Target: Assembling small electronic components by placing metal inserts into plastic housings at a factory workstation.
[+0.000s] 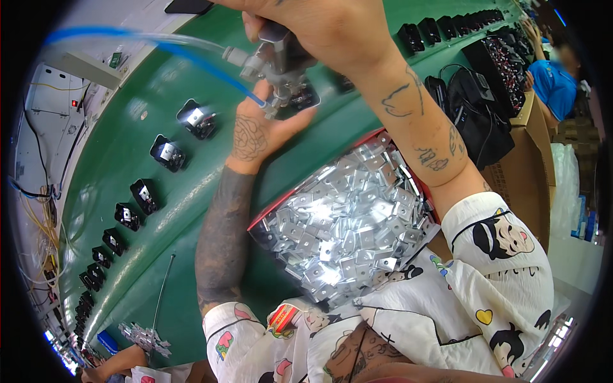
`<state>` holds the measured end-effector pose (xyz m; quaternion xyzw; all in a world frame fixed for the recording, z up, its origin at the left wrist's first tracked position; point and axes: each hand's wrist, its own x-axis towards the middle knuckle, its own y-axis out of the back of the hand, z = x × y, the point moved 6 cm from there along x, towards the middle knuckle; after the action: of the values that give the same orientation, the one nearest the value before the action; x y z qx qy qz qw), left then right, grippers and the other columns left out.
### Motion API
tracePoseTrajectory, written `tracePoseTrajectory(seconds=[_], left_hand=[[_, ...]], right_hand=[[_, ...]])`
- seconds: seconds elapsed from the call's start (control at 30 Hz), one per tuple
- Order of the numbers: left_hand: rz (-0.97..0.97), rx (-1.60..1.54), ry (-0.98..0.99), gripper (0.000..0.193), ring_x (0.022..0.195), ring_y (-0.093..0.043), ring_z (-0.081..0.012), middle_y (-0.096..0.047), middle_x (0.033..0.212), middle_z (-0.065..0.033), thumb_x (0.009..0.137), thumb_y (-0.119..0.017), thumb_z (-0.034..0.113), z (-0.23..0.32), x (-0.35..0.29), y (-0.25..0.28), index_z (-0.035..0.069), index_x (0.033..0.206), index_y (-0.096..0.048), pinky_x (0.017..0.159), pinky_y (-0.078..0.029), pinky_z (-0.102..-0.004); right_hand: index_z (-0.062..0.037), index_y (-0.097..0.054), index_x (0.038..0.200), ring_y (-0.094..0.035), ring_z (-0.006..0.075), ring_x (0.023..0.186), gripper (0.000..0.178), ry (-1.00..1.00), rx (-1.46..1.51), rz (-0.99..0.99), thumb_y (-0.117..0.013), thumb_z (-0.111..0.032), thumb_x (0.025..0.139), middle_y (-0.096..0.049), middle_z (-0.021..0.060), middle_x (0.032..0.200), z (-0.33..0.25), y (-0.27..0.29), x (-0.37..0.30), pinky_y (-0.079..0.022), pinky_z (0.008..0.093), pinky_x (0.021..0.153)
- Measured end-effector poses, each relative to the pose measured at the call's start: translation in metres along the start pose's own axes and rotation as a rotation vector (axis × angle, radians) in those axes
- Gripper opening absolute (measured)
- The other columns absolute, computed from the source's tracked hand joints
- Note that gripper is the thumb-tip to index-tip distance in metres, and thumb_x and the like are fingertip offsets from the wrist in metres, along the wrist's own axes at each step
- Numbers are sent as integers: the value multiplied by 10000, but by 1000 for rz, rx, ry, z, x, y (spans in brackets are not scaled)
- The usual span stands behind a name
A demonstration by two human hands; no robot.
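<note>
My right hand (319,22) is wrapped round an air-powered tool (274,60) with a dark body and metal fittings. A blue hose and a clear hose run into it from the left. Below the tool, my left hand (265,131) is at a black housing (304,97), its thumb along the near side and a finger on the far left. The tool partly hides the left fingers and the housing. Close to my body, a red-rimmed box (258,220) is heaped with small shiny metal brackets (345,223).
Black housings (167,153) stand in a curved row along the green belt (211,76), continuing to the upper right (429,30). A black bag (476,115) and a cardboard box (530,143) are at the right. A person in blue (550,86) sits beyond; another person's arm (121,362) shows lower left.
</note>
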<state>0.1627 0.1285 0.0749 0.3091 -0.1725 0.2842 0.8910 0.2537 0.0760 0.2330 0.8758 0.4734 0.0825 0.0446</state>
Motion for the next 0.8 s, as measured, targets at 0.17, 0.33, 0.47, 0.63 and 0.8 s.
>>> tracePoseTrajectory(seconds=[0.17,0.33,0.47,0.63,0.8], left_hand=[[14,156,-57,574,841,-668,-239,-692,997,-117,692,-842,265,-9,0,-1,26,1154,-599,785,-528,-331],[48,337,-84,631,869,-662,-260,-680,1034,-122,684,-838,284,-14,-1,-1,29,1198,-575,800,-522,-351],[54,310,-15,661,874,-657,-274,-675,1044,-123,681,-837,295,-14,0,-2,33,1221,-562,807,-520,-360],[63,233,69,670,858,-654,-282,-676,1033,-121,680,-841,301,-17,0,-1,39,1227,-558,807,-521,-360],[81,158,88,671,851,-652,-290,-677,1035,-121,678,-845,306,-18,0,1,41,1224,-558,813,-521,-366]], right_hand=[[2,-561,1075,-536,93,518,309,301,4,36,-763,-108,868,-616,25,754,-27,5,-2,-440,199,496],[10,-558,1084,-537,96,508,319,396,13,48,-763,-103,868,-619,31,752,-34,5,-3,-439,198,483],[14,-557,1093,-538,96,510,319,342,27,66,-757,-94,870,-619,33,752,-28,8,-3,-437,197,484],[19,-556,1104,-540,97,513,318,273,48,89,-751,-83,873,-620,35,752,-20,11,-2,-435,195,485],[24,-556,1115,-542,98,516,319,201,68,96,-744,-72,876,-620,37,752,-11,9,0,-433,194,485]])
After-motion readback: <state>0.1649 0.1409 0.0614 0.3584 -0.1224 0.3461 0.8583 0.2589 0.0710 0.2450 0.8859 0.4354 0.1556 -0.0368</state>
